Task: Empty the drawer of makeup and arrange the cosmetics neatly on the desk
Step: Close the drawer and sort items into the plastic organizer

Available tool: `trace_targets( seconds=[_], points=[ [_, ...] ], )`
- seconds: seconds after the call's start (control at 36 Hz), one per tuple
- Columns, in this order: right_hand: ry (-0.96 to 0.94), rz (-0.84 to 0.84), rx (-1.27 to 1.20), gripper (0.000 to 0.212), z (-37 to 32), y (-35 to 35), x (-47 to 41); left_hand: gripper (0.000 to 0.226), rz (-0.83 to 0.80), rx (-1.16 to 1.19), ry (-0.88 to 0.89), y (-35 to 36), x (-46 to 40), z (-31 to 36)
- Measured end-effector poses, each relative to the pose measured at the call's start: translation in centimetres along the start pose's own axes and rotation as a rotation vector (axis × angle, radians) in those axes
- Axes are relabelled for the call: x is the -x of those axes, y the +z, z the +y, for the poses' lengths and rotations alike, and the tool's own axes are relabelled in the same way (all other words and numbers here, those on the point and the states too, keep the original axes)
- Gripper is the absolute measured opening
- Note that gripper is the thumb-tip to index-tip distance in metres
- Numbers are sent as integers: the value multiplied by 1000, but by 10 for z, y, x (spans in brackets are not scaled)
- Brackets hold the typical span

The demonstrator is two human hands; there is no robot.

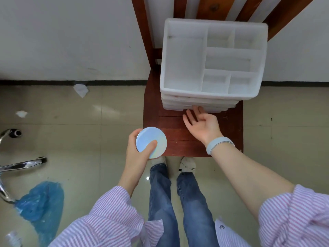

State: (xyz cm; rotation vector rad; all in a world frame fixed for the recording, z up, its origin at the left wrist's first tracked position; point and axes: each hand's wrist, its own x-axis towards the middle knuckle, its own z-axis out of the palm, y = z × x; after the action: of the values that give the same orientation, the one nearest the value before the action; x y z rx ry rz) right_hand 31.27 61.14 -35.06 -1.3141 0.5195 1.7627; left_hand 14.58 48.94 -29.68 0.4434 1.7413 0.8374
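Compact [151,142] in left hand [138,154]

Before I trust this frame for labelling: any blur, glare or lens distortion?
Head view: the white organizer is smeared by motion blur; wide-angle bending curves the wall-floor line; the round compact in the left hand shows iridescent sheen; a small glare spot sits on the floor tiles.

Head camera looks steeply down onto chair [178,132] and floor [89,136].

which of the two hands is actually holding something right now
The left hand: it grips a round iridescent compact, thumb across its face. The right hand is open, palm up, fingertips at the white plastic organizer's drawer front.
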Motion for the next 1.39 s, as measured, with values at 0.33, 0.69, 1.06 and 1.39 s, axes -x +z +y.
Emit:
trace_targets(
  seconds=[0.33,0.69,1.06,1.39],
  points=[
    [34,-33,64,34,-6,0,-3,50,33,8,16,1,-7,6],
    [89,18,162,34,21,-55,21,49,20,32,-15,7,-10,5],
    [96,101,196,36,24,-80,26,45,-5,82,-71,10,-11,-3],
    [-687,119,2039,23,-16,-58,48,50,4,73,-86,6,-17,-4]
  ],
)
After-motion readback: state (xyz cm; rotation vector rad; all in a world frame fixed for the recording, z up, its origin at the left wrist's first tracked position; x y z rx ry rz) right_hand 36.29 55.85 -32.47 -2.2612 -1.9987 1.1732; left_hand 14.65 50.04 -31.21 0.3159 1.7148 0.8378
